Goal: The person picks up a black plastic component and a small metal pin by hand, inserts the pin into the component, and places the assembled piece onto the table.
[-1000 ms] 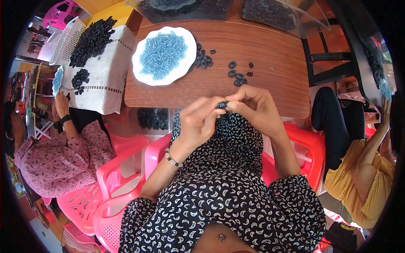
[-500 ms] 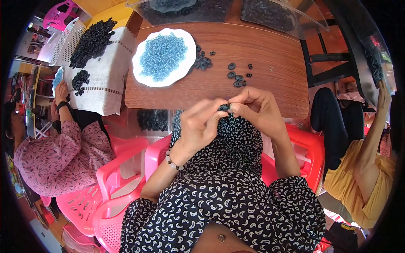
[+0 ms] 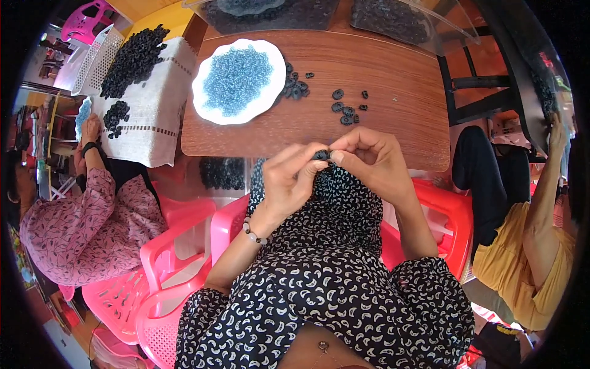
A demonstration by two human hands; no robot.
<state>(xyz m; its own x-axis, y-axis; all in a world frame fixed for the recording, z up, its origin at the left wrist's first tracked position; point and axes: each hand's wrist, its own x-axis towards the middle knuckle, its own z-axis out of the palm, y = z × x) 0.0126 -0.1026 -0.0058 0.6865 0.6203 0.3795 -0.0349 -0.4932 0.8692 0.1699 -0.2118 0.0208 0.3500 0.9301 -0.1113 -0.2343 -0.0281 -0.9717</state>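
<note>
My left hand (image 3: 289, 179) pinches a small black oval plastic part (image 3: 321, 155) between thumb and fingertips, just off the table's near edge and above my lap. My right hand (image 3: 380, 169) is closed at the part's right end, thumb and forefinger pressed together. Whatever lies between those right fingertips is too small and hidden to name. Beyond my hands, several loose black parts (image 3: 347, 112) lie on the brown wooden table (image 3: 375, 67). A white scalloped plate (image 3: 278, 77) heaped with small clear bluish pieces (image 3: 236, 80) stands at the left, with more black parts (image 3: 297, 92) against its right side.
Clear bins (image 3: 270, 18) with dark contents stand along the table's far edge. At left, a co-worker in a pink patterned top (image 3: 80, 227) sits by a cloth-covered table (image 3: 161, 104) with a black heap (image 3: 132, 61). Another person in yellow (image 3: 522, 264) works at right.
The black part has shifted slightly left in my left fingers, and more of it shows. My right thumb and forefinger have drawn back a little to its right end.
</note>
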